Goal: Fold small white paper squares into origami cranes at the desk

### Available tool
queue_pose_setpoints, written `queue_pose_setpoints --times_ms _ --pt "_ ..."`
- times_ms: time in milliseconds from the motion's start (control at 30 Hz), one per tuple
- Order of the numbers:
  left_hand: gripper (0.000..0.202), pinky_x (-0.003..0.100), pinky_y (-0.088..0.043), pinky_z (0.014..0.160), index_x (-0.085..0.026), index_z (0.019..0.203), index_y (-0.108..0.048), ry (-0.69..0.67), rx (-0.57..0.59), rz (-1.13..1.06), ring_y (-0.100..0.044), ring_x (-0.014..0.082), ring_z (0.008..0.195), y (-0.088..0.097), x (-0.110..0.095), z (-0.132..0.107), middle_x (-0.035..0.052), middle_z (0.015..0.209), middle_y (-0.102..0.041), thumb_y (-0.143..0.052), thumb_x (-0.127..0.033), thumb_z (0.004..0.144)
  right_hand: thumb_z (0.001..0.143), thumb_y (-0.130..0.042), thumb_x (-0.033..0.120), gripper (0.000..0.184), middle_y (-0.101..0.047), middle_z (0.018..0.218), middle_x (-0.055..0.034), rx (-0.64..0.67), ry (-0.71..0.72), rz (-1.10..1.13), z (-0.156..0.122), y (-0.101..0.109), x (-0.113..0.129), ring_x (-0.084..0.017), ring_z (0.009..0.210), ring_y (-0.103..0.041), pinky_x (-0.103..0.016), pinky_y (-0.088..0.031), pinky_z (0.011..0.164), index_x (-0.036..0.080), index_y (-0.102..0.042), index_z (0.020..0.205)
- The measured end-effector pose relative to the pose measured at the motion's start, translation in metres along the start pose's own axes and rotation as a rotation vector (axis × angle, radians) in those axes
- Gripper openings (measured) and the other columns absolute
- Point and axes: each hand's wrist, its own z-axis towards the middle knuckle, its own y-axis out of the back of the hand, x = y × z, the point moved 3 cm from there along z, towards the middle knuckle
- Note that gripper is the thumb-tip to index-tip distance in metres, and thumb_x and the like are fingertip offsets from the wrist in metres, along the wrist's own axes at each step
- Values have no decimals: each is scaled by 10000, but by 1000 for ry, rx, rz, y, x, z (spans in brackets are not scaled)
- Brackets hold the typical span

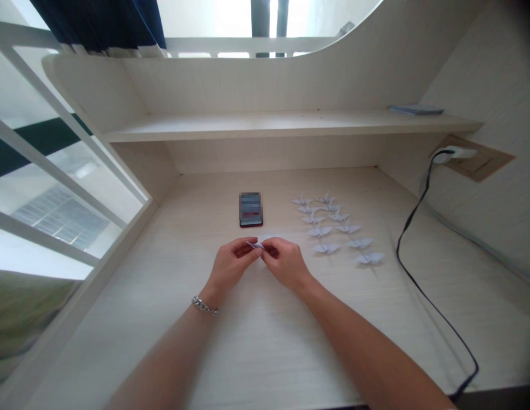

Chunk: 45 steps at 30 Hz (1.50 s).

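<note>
Both hands meet at the middle of the pale desk, pinching one small piece of folded white paper. My left hand is closed on its left side, thumb and fingertips together. On the other side my right hand grips it with thumb and index finger. Fingers cover most of the paper, so its full shape is hidden. Just beyond the hands lies a phone with a blurred screen. Several white paper cranes stand in two rough rows to the right of my right hand.
A black cable runs from a charger plug in the wall socket down the desk's right side. Above the desk's back spans a shelf with a thin flat item at its right end. White bars edge the left.
</note>
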Motion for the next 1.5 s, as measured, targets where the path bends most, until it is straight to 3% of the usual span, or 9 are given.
queue_pose_setpoints --times_ms 233,367,500,600,867,1000,1333,1500 --pt "402 339 -487 846 -153 1090 -621 -126 88 73 -611 200 921 -9 -7 -7 110 1100 -628 -676 -228 698 742 -533 125 169 -663 802 -34 -56 25 -31 1 3 1 -160 723 -594 -262 -460 677 192 -646 848" --pt "491 326 -487 842 -191 1143 -585 -81 118 -137 -576 210 1005 -8 -11 -6 111 1204 -571 -705 -173 667 769 -514 130 173 -651 825 -38 -122 58 17 1 7 3 -160 750 -594 -263 -469 672 199 -640 865" --pt "319 296 -491 784 -158 1036 -642 43 47 -352 -604 180 912 -3 -10 -3 99 1014 -659 -658 -245 730 776 -513 105 191 -641 838 -38 -168 162 61 0 10 9 -155 779 -592 -275 -481 702 206 -634 882" --pt "243 273 -486 738 -130 923 -679 103 67 -439 -614 145 786 -4 -9 -2 76 844 -681 -653 -282 735 780 -512 89 208 -639 864 -47 -169 252 71 -2 10 13 -157 827 -594 -294 -487 754 211 -635 896" --pt "192 290 -475 735 -128 877 -689 110 145 -520 -608 143 736 -7 -9 -5 73 808 -687 -692 -189 695 761 -521 70 241 -629 884 -56 -181 328 58 -5 10 17 -153 830 -600 -292 -499 756 214 -634 918" --pt "179 324 -461 776 -123 847 -696 99 153 -479 -610 158 747 -6 -7 -5 75 789 -689 -704 -177 677 716 -553 50 249 -628 856 -52 -164 301 111 -5 9 18 -156 815 -597 -282 -493 736 199 -643 894" --pt "156 290 -461 687 -120 758 -712 101 98 -353 -600 164 706 -1 -10 -5 69 731 -680 -739 -190 622 717 -600 169 52 -607 710 -19 -113 112 180 -4 9 17 -142 656 -563 -254 -447 612 191 -636 746" --pt "140 234 -440 613 -106 761 -711 148 106 -360 -564 114 641 0 -9 -5 67 712 -664 -730 -164 635 702 -619 204 54 -611 699 -17 -43 -11 300 -2 4 7 -134 620 -554 -237 -438 558 180 -640 746"
